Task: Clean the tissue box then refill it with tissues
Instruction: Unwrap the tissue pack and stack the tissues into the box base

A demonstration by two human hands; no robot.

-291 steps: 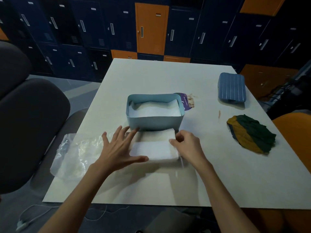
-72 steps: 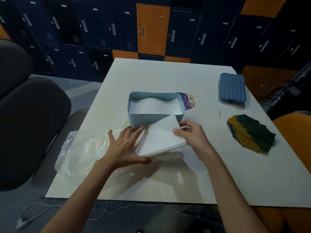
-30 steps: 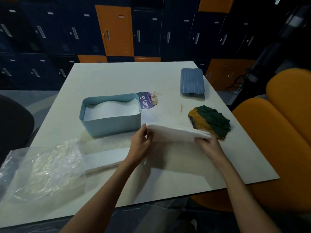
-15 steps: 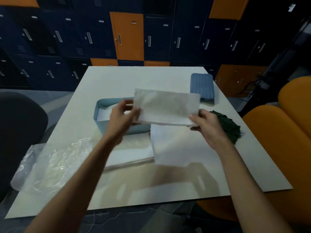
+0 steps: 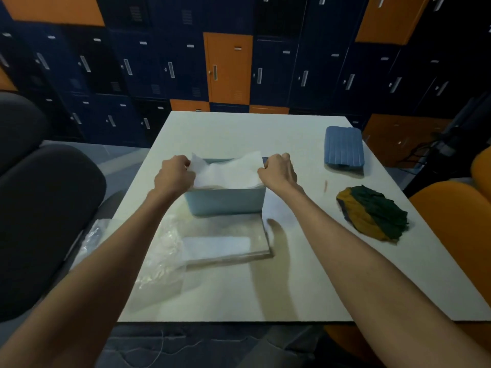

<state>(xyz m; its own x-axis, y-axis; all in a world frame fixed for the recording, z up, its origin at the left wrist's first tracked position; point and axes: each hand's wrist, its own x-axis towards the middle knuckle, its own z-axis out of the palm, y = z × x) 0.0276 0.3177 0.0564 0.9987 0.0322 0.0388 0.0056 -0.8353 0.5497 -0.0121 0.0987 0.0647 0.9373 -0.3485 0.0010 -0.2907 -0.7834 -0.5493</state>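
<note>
Holding one tissue bundle (image 5: pixel 229 171) | left hand (image 5: pixel 174 175), right hand (image 5: pixel 277 171) | one tissue box (image 5: pixel 225 205)

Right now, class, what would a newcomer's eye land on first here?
The left hand and right hand each pinch an end of a white tissue stack over the pale blue tissue box at the middle of the table. Right of them lie a green and yellow cloth and, farther back, a ribbed blue lid.

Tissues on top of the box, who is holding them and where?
Both hands: the left hand grips the tissues at their left end, the right hand at their right end.
</note>
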